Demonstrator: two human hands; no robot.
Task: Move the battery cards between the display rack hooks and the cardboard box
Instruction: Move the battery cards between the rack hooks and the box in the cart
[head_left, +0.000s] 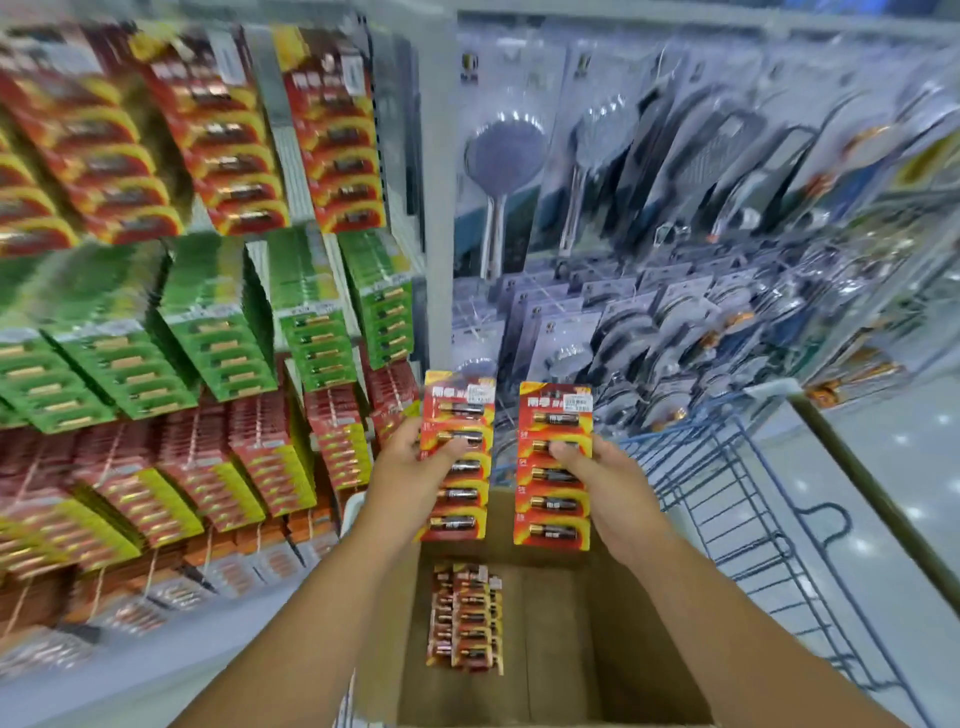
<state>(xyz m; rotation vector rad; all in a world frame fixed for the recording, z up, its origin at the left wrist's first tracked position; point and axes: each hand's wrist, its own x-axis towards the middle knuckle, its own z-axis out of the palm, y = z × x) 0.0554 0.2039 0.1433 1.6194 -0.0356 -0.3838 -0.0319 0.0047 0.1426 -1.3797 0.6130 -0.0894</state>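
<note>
Because its hooks carry cards by their top holes, the display rack (218, 322) hangs them upright; below, the cardboard box (597, 649) holds a small stack (466, 618), while the left hand (410, 480) and right hand (605, 486) each pinch one battery card (456, 457) mid-height, faces outward, above the box.

Battery cards (456, 457) in your left hand (410, 473): glossy printed card, clear plastic blisters over the cells.
Card strip (554, 473) in your right hand (597, 478): the same shiny red-and-yellow finish.
Cardboard box (561, 634): matt brown corrugated board, smooth inside.
Pile on the box floor (465, 618): glossy card, metallic-looking cells.
Cart (737, 499) at the box's right edge: blue coated wire.
Shower heads (506, 150): chrome-bright, under clear plastic packs.
</note>
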